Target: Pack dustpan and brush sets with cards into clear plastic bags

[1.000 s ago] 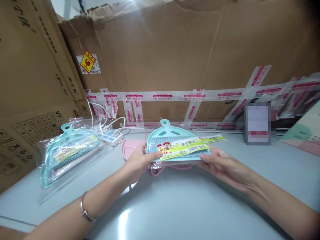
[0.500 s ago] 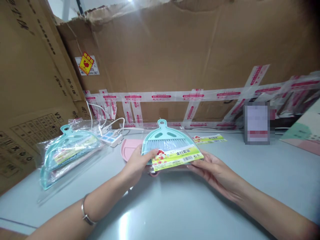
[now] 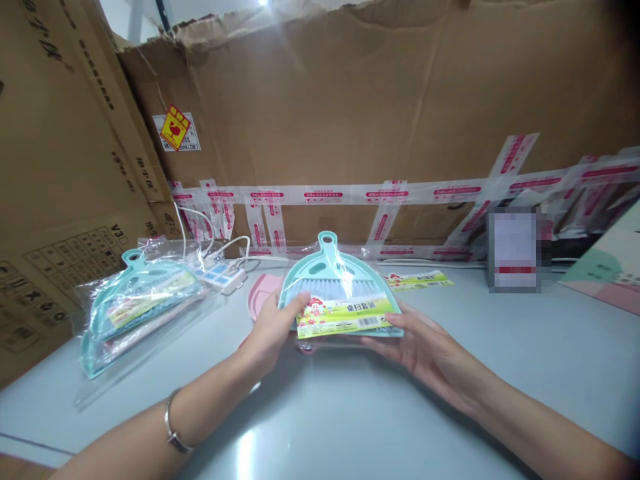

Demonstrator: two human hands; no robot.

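A teal mini dustpan-and-brush set (image 3: 336, 280) in a clear bag, with a green and yellow label card (image 3: 345, 315) across its front, is held up over the grey table (image 3: 350, 413). My left hand (image 3: 273, 327) grips its left edge, thumb on the front. My right hand (image 3: 425, 343) supports the lower right edge from below, fingers closed under it. A pink dustpan (image 3: 260, 293) lies on the table just behind the set.
Bagged teal and pink sets (image 3: 135, 303) lie stacked at the left. A white power strip (image 3: 223, 275) with cables sits behind them. A loose label card (image 3: 419, 279) lies at the back. Taped cardboard walls (image 3: 380, 107) close in the back and left.
The label card, first lying crooked across the set, now sits straight along its lower front. Both hands have tilted the set more upright.
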